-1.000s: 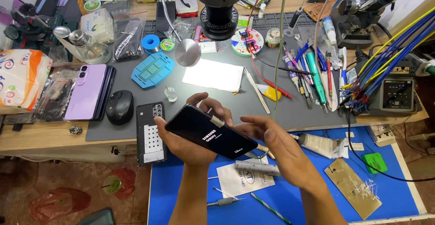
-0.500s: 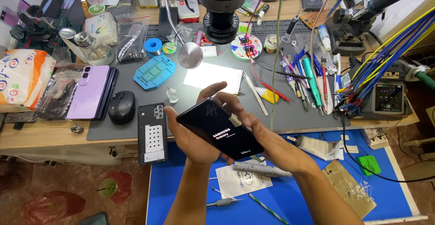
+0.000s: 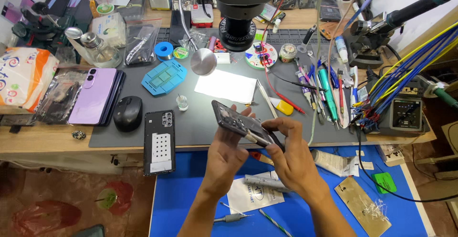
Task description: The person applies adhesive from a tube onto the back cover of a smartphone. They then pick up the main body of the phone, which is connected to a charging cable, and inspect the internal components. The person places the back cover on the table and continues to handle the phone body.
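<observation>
Dark phone (image 3: 241,122) held tilted above the front edge of the grey work mat (image 3: 200,127), clear of the surface. Left hand (image 3: 224,158) closed around the lower body of the phone from beneath, thumb on the near side. Right hand (image 3: 291,156) pinched together on the phone's lower right end, fingertips (image 3: 267,125) on its edge. Phone back cover (image 3: 159,141) flat at the mat's front-left edge, just beside a black mouse (image 3: 127,113). Purple phone (image 3: 93,95) left of the mouse. White sheet (image 3: 225,85) lit at the mat's centre. White packet (image 3: 255,194) and screwdriver (image 3: 234,216) on the blue mat (image 3: 191,189) below the hands.
</observation>
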